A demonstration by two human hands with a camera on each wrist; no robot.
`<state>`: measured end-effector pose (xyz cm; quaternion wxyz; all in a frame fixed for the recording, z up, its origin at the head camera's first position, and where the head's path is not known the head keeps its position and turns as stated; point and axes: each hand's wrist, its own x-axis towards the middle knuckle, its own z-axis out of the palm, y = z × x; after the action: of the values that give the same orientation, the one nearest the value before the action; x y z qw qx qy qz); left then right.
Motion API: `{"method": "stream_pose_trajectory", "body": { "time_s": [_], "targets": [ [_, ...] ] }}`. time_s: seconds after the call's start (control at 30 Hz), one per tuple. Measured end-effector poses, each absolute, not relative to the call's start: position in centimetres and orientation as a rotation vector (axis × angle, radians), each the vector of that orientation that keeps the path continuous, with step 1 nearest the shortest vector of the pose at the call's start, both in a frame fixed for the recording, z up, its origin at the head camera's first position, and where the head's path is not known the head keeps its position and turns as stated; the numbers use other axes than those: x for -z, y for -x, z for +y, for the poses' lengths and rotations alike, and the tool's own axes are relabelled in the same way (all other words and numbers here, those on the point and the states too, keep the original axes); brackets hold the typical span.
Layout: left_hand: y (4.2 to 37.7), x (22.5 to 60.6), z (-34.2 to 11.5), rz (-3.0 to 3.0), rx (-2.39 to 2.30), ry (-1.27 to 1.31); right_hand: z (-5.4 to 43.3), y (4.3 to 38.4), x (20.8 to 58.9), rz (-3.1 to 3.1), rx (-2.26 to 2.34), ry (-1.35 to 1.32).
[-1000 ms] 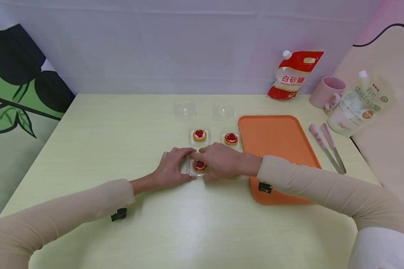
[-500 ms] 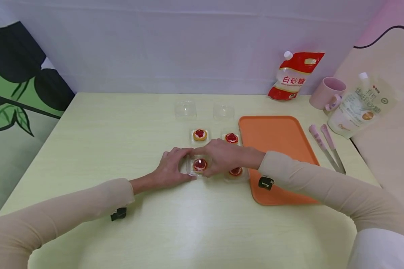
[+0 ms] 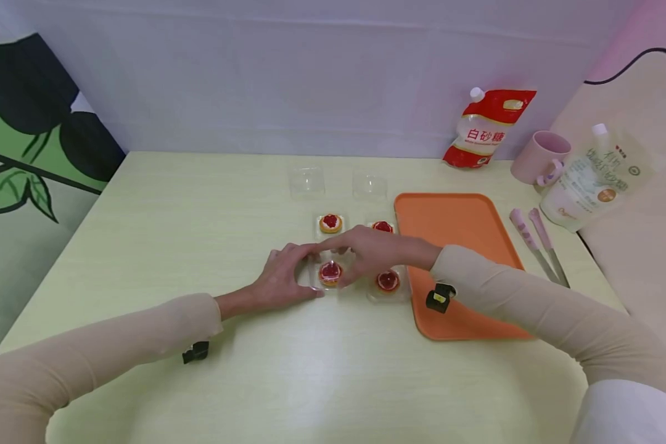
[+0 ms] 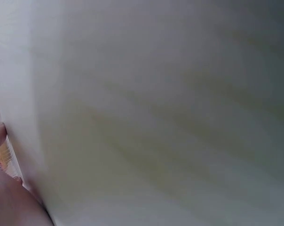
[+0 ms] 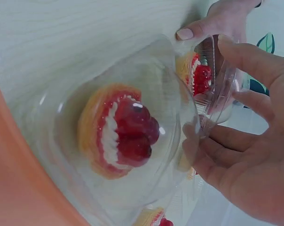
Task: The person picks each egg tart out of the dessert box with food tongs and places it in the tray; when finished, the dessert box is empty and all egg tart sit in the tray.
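Note:
In the head view, my left hand [image 3: 280,277] grips the left side of a clear plastic box base, thumb in front and fingers behind. A small fruit tart [image 3: 330,273] with a glossy red top sits inside it. From the right, my right hand [image 3: 374,248] holds a clear dome lid [image 5: 225,96] over that tart between thumb and fingers. The right wrist view shows the lid tilted close against the base. Beside it stands another tart [image 5: 116,132] under its own clear lid [image 5: 62,108]. Only part of the left hand [image 4: 12,202] shows in the left wrist view.
Two tarts on clear bases, left [image 3: 330,223] and right [image 3: 383,227], lie farther back. Two clear lids, left [image 3: 307,183] and right [image 3: 369,185], stand behind them. An orange tray [image 3: 449,216], two knives [image 3: 538,246], a pink mug [image 3: 539,157] and a red-white sugar pouch [image 3: 481,132] are right.
My right hand has shifted slightly up and its fingers have spread more around the lid above the tart. The covered tart at front right has come into view. My left hand stays in place.

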<state>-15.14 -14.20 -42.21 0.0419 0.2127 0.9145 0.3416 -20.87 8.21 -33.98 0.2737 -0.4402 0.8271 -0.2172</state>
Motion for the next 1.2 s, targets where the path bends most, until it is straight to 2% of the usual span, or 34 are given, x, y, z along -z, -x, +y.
{"method": "stream_pose_trajectory", "body": {
  "time_s": [0.6,1.2],
  "targets": [
    [15.2,42.0,-14.2,2.795,-1.049,-0.616,8.5,21.9,33.7,2.147,0.677,1.157],
    [15.3,42.1,-14.2,2.784,-1.03,-0.631,10.0,21.6,31.5,2.208,0.671,1.184]
  ]
}}
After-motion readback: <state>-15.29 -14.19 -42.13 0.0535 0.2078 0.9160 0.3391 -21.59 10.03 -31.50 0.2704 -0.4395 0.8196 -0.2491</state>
